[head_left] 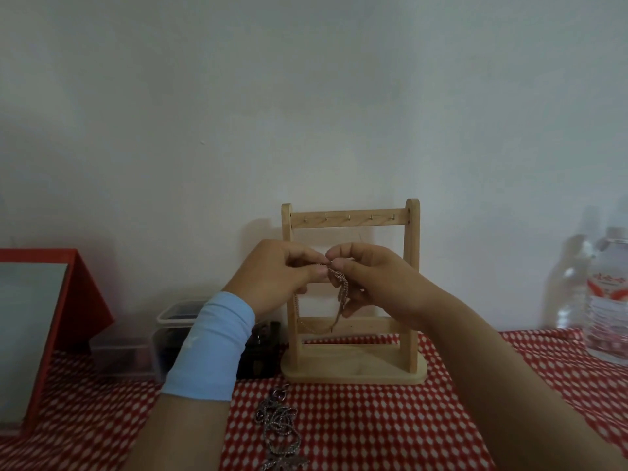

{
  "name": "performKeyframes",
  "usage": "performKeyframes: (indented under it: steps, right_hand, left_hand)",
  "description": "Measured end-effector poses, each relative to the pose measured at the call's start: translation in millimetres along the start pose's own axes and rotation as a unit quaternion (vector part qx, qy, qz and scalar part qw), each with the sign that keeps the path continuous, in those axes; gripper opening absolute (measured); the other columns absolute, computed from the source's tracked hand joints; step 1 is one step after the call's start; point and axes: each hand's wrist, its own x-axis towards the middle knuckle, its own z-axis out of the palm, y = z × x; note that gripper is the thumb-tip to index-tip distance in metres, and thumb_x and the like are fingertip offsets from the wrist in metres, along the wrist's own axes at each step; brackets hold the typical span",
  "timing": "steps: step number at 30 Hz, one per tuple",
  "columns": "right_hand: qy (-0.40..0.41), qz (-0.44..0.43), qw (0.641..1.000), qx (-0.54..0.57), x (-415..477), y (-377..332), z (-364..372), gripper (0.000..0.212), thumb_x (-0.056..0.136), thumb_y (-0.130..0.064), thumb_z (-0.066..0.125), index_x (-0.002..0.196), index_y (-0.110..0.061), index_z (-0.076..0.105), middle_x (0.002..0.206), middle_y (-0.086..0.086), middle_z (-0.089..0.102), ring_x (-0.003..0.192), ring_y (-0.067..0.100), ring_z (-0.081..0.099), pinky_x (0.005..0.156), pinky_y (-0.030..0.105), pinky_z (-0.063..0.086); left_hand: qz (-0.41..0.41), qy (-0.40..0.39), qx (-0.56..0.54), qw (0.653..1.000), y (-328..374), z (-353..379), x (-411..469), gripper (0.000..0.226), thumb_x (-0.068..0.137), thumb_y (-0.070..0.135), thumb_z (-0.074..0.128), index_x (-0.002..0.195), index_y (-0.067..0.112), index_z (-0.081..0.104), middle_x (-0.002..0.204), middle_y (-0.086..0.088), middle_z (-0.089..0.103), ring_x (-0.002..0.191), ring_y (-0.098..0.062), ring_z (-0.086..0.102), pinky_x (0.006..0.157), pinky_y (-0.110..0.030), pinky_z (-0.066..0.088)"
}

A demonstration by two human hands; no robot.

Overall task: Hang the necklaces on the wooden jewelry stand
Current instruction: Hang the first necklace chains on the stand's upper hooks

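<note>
Hands meet in front of the wooden jewelry stand [353, 368]. The left hand [278, 277] and the right hand [368, 278] each pinch one end of a pinkish chain necklace [339, 288] between thumb and forefinger, with the fingertips almost touching. The chain hangs below them in a loop down to the stand's lower crossbar. A light blue sleeve [210, 345] covers the left forearm. The row of small hooks [350, 218] on the top bar, above the hands, carries nothing. A second, darker necklace [277, 426] lies bunched on the red-and-white checked tablecloth [373, 419], near the stand's base. A clear plastic container [170, 329] and a red box [68, 294] stand at left, and a water bottle [608, 300] at far right.
</note>
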Motion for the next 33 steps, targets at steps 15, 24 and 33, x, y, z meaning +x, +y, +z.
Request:
performKeyframes:
  steps: [15, 24, 33]
  right_hand:
    - [0.021, -0.035, 0.990, -0.131, -6, -9, -8, 0.007, 0.093, -0.020, 0.073, 0.094, -0.016, 0.079, 0.089, 0.001, 0.077, 0.073, 0.020, 0.064, 0.073, 0.036, 0.062]
    - [0.003, -0.024, 0.988, -0.155, -4, -4, -9, 0.014, 0.087, -0.021, 0.078, 0.100, -0.017, 0.080, 0.095, -0.002, 0.079, 0.097, 0.026, 0.072, 0.086, 0.036, 0.060]
    - [-0.003, 0.023, 0.986, -0.164, -4, -3, -7, 0.027, 0.103, -0.027, 0.052, 0.095, -0.011, 0.073, 0.094, 0.003, 0.076, 0.090, 0.023, 0.072, 0.093, 0.042, 0.059]
  left_hand:
    - [-0.004, -0.008, 0.014, 1.000, -3, 4, 3, 0.016, 0.091, 0.030, 0.065, 0.087, 0.016, 0.072, 0.083, -0.010, 0.074, 0.066, -0.019, 0.066, 0.081, -0.042, 0.059]
    - [-0.036, 0.000, -0.062, 0.997, -3, 7, 2, 0.022, 0.094, 0.029, 0.062, 0.086, 0.012, 0.072, 0.070, 0.000, 0.072, 0.058, -0.015, 0.061, 0.063, -0.023, 0.056]
    - [-0.067, -0.002, 0.043, 0.997, -8, 11, 5, 0.044, 0.099, 0.039, 0.049, 0.073, 0.006, 0.062, 0.050, 0.007, 0.056, 0.050, -0.010, 0.052, 0.063, -0.025, 0.044]
